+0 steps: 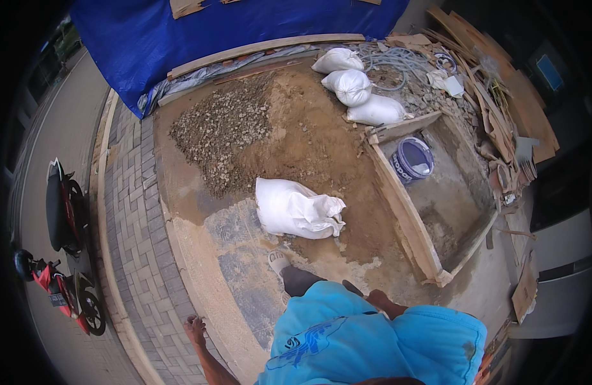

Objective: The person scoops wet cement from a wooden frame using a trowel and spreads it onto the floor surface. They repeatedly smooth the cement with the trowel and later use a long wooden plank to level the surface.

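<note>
one white sack point(286, 208) is lying mid-frame, beyond the left foot point(279, 262). the left hand point(194, 330) is hanging at lower left, fingers apart, empty; the right hand point(378, 299), lower centre, is hiding its grip; i can't tell. the person point(347, 340) is seemingly sizing up the sack; handling it would be requiring stooping.

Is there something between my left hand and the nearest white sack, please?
Nothing visible stands between the left hand and the nearest white sack, only ground. One foot is close to the sack, just right of that direct path.
</note>
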Demonstrator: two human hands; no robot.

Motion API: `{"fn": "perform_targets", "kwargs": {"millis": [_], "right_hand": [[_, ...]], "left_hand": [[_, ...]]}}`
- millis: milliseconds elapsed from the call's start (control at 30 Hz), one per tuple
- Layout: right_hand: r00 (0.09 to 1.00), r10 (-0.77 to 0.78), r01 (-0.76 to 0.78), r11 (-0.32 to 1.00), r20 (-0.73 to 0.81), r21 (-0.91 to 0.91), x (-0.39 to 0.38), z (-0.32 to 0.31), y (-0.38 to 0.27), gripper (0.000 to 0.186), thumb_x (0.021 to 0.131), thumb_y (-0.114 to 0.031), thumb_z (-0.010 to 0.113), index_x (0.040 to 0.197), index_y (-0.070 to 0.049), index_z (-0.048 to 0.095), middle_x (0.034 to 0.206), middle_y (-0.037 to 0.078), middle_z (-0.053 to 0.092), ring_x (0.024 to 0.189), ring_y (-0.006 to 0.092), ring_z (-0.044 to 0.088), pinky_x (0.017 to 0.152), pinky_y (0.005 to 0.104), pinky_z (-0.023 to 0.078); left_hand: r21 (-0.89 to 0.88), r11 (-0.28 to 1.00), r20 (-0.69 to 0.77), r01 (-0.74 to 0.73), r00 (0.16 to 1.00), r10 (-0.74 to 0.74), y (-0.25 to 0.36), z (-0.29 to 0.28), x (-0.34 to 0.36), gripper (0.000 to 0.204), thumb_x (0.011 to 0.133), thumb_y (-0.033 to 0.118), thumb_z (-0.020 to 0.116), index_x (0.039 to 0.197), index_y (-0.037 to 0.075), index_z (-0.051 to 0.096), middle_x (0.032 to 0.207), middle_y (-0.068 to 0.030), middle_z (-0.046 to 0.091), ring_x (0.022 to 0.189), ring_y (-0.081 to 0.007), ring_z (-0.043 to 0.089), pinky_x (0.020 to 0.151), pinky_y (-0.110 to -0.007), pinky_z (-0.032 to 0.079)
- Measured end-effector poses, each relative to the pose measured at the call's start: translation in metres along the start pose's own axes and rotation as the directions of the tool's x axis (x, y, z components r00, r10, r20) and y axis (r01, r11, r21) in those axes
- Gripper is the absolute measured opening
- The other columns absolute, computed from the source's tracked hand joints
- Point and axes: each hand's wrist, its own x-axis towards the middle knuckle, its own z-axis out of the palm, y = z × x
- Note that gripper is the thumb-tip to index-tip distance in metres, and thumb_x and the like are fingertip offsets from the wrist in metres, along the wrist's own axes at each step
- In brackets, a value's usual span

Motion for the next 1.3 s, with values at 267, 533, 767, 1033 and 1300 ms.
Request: {"fn": "perform_targets", "kwargs": {"millis": [267,533,767,1033,1300], "right_hand": [[0.960,0.173,-0.135,0.975,-0.221,0.177,0.093,-0.006,-0.076,0.043,0.083,-0.041,0.063,0.071,0.000,0.069,0.065,0.016,0.067,0.053,0.0273,0.066,0.055,0.0393,0.054],[0.989,0.109,-0.063,0.916,-0.096,0.395,0.099,-0.115,-0.226,0.028,0.079,-0.028,0.065,0.074,-0.001,0.064,0.062,0.012,0.062,0.050,0.0220,0.062,0.045,0.0346,0.050],[0.956,-0.105,0.257,0.754,-0.275,0.605,0.171,-0.140,-0.332,0.024,0.081,-0.025,0.065,0.082,-0.002,0.063,0.065,0.007,0.059,0.051,0.0196,0.060,0.046,0.0359,0.049],[0.976,-0.047,0.158,0.822,-0.211,0.547,0.167,-0.083,-0.416,0.023,0.092,-0.023,0.053,0.091,0.000,0.056,0.075,0.014,0.062,0.063,0.0258,0.063,0.052,0.0402,0.052],[0.970,0.222,-0.130,0.104,0.104,0.986,0.080,-0.056,-0.457,0.026,0.092,-0.021,0.054,0.104,0.001,0.050,0.084,0.016,0.058,0.066,0.0293,0.060,0.056,0.0427,0.052]], "left_hand": [[0.098,0.995,0.175,-0.003,0.984,-0.014,0.070,0.081,0.122,0.021,0.086,0.010,0.056,0.105,0.001,0.057,0.074,-0.0084,0.061,0.058,-0.0176,0.062,0.049,-0.029,0.049],[-0.096,0.807,0.399,0.582,0.766,-0.505,-0.006,0.085,0.138,0.006,0.080,0.007,0.058,0.085,0.005,0.061,0.067,-0.0087,0.058,0.051,-0.0214,0.057,0.044,-0.031,0.044],[0.049,0.947,0.310,0.318,0.896,-0.317,-0.074,0.078,0.191,0.011,0.077,0.016,0.058,0.085,0.008,0.062,0.060,-0.0072,0.052,0.047,-0.0260,0.051,0.045,-0.037,0.042],[-0.089,0.895,0.263,0.438,0.877,-0.403,0.037,0.009,0.334,0.008,0.083,0.015,0.056,0.089,0.009,0.056,0.061,-0.0071,0.052,0.047,-0.0238,0.053,0.043,-0.035,0.043],[0.080,0.972,0.174,0.221,0.957,-0.232,0.201,-0.031,0.507,0.016,0.089,0.018,0.051,0.099,0.007,0.054,0.069,-0.0091,0.055,0.048,-0.0196,0.054,0.038,-0.029,0.043]]}}
